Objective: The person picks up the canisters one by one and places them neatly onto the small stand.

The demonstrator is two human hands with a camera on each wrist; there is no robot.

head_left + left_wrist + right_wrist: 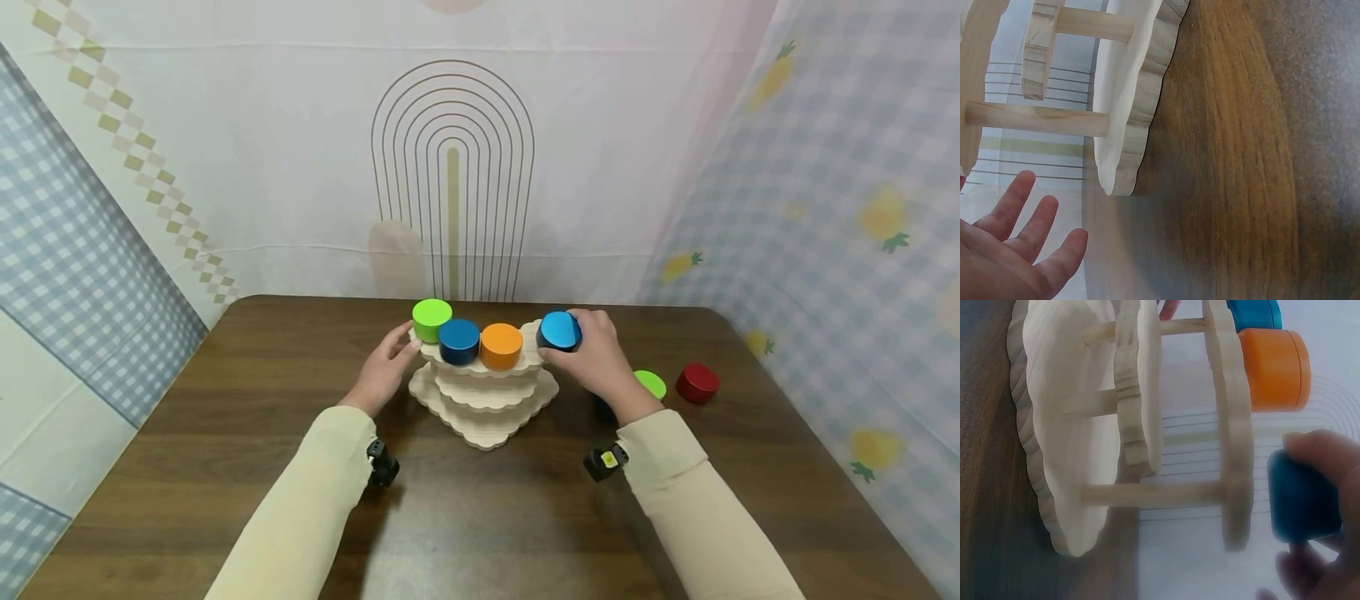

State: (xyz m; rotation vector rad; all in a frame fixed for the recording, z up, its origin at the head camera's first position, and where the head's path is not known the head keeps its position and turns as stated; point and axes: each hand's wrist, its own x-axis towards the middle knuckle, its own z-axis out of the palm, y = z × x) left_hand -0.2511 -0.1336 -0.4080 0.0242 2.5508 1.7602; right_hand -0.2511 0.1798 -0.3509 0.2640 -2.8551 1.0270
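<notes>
My right hand (596,350) grips a blue round tin (559,331) by its sides at the right end of the top board of a tiered wooden stand (486,429). In the right wrist view, that tin (1302,497) appears just beyond the board's surface, thumb and fingers around it. My left hand (382,371) has its thumb and forefinger at the board's left edge, beside a green tin (432,321). Its other fingers (1044,219) stretch out loosely. Between the hands, a dark blue tin (459,342) and an orange tin (501,346) stand on the top board.
Right of the stand, a red tin (697,383) sits on the brown wooden table (480,517). Another green tin (651,383) is partly hidden behind my right forearm. Patterned cloth (300,150) hangs behind the table and along both sides.
</notes>
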